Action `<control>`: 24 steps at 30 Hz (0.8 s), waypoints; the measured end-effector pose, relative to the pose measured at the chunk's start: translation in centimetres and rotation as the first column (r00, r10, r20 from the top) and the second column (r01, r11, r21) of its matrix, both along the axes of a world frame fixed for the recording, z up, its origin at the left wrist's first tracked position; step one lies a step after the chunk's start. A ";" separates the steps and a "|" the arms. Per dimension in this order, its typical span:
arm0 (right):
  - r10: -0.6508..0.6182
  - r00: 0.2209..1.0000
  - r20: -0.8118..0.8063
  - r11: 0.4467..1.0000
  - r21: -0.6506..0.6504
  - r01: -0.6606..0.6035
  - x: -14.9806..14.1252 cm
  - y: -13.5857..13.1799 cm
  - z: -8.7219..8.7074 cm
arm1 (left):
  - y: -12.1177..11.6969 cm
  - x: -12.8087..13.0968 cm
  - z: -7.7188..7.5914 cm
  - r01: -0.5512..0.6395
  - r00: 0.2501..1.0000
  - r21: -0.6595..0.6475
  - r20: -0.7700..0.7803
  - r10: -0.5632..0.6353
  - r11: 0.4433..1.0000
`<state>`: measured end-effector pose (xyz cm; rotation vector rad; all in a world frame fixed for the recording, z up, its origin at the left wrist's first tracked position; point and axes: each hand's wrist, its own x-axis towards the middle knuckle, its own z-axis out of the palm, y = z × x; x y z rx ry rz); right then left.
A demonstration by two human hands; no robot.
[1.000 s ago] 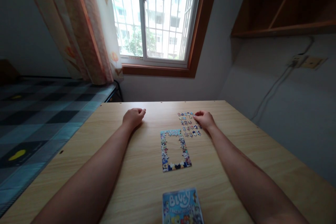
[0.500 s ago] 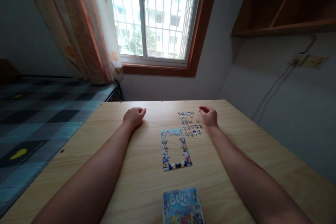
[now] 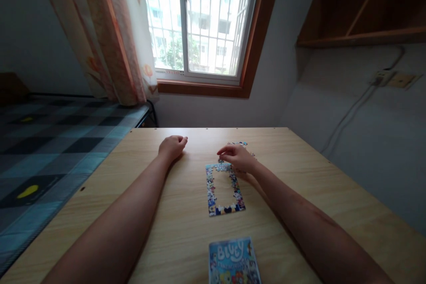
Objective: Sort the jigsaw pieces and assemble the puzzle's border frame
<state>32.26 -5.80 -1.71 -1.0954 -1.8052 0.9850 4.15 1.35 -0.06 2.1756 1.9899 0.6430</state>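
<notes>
A jigsaw puzzle frame (image 3: pixel 211 191), made of joined edge pieces around a bare middle, lies on the wooden table. Over its top edge is my right hand (image 3: pixel 238 158), thumb and fingers pinched on a small puzzle piece (image 3: pixel 221 160) that shows just under the fingertips. That hand and forearm hide most of the loose puzzle pieces (image 3: pixel 242 143) behind it; only a few at the back and right show. My left hand (image 3: pixel 173 147) rests on the table left of the frame, fingers curled closed, and nothing is visible in it.
Nearest me on the table (image 3: pixel 179 239) stands a blue Bluey puzzle box (image 3: pixel 234 262). A bed with a checked cover (image 3: pixel 76 128) adjoins on the left. Beyond the table are a window (image 3: pixel 209 26) and curtain (image 3: pixel 113 40); a shelf (image 3: pixel 362 13) hangs at upper right.
My right hand has moved from the right side of the loose pieces leftward to the frame's top edge, carrying a puzzle piece. My left hand stays in place. The view shifted slightly.
</notes>
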 end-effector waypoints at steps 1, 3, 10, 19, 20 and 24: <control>-0.002 1.000 0.012 1.000 -0.017 0.002 -0.5 -0.3 0.0 | 0.0 0.0 0.0 0.001 1.000 0.003 -0.001 -0.001 1.000; -0.023 1.000 0.014 0.999 -0.040 0.023 -1.3 -0.8 0.0 | 0.0 0.0 -0.1 0.005 1.000 0.011 -0.001 -0.005 1.000; -0.102 0.985 0.136 0.995 -0.007 0.104 -2.8 -1.6 0.0 | 0.1 0.1 -0.2 -0.002 1.000 0.005 0.009 0.002 1.000; -0.143 0.958 0.249 0.988 0.097 0.122 -3.1 -2.1 -0.1 | 0.1 0.1 -0.2 -0.003 1.000 0.003 0.018 0.003 1.000; -0.144 0.955 0.258 0.987 0.110 0.119 -3.1 -2.2 -0.1 | 0.0 0.1 -0.2 -0.001 1.000 0.001 0.023 0.001 1.000; -0.143 0.949 0.281 0.983 0.149 0.104 -3.0 -2.3 -0.2 | 0.0 0.1 -0.1 0.002 1.000 0.003 0.024 -0.002 1.000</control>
